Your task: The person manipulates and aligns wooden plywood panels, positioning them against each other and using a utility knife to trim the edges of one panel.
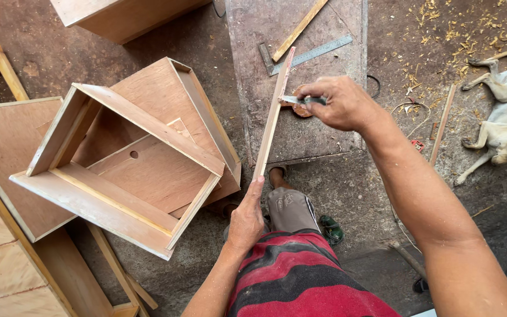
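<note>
A carpentry workshop: unfinished open plywood boxes on the left, pale wood shavings scattered on the bare dirt floor, a grey steel square far off.

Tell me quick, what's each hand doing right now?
Left hand: closed on the lower end of the thin wooden strip.
Right hand: fingers closed on a small metal blade tool set against the strip.

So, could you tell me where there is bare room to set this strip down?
Free: slab beyond the strip, below the square; floor between right hand and dog. Crowded: left, around the box frames.
</note>
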